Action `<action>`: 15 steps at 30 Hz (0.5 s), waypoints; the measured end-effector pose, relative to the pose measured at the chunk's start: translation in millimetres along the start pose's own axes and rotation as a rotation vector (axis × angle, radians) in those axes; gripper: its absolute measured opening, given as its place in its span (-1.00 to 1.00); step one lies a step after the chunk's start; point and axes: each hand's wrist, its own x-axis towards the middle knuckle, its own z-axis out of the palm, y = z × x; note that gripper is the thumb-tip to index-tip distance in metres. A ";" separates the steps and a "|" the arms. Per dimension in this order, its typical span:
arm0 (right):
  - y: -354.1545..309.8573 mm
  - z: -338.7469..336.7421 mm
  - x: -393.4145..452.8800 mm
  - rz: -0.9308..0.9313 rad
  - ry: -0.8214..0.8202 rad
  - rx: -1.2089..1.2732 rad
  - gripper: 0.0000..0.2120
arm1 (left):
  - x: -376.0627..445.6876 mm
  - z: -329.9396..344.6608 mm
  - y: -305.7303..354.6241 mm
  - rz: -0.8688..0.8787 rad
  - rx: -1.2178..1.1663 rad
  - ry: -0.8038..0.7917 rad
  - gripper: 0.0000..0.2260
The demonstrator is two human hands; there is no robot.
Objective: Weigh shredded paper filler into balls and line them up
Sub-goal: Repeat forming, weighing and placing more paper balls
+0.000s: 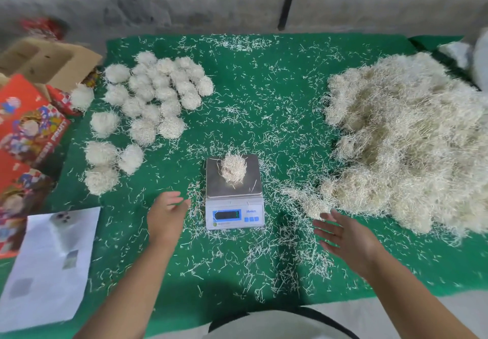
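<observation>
A small digital scale [248, 180] stands at the middle of the green-covered table [264, 101]. One ball of shredded paper [233, 168] rests on its steel pan. Several finished paper balls [148, 101] lie grouped at the left. A big loose heap of shredded paper [406, 140] fills the right side. My left hand [166, 214] hovers just left of the scale, fingers relaxed, holding nothing. My right hand [343, 235] is spread open to the right of the scale, near the heap's edge, also holding nothing.
Loose paper shreds litter the green cloth all over. A white sheet of paper [50, 264] lies at the front left. Red printed boxes [26, 132] and an open cardboard box [47, 61] sit beyond the table's left edge. A grey wall runs behind.
</observation>
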 end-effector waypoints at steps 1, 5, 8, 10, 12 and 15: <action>-1.4 2.0 0.5 -0.002 -0.004 -0.008 -0.56 | -2.8 -2.6 -0.5 -0.006 -0.008 0.006 -0.77; -5.1 8.0 2.6 -0.005 -0.008 -0.008 -0.59 | -8.8 -8.8 1.3 0.000 0.001 0.013 -0.75; -5.7 9.1 3.0 -0.006 -0.015 0.006 -0.60 | -9.9 -8.1 3.0 0.002 -0.027 0.014 -0.76; -5.2 7.7 3.2 -0.006 -0.009 0.022 -0.61 | -10.8 -5.9 4.6 -0.005 -0.046 0.007 -0.78; -4.0 4.5 2.9 0.001 0.004 0.039 -0.61 | -11.9 -1.6 6.2 -0.002 -0.056 -0.006 -0.79; 0.0 -4.4 1.7 0.014 0.016 0.069 -0.62 | -15.0 9.8 10.6 0.003 -0.076 -0.030 -0.81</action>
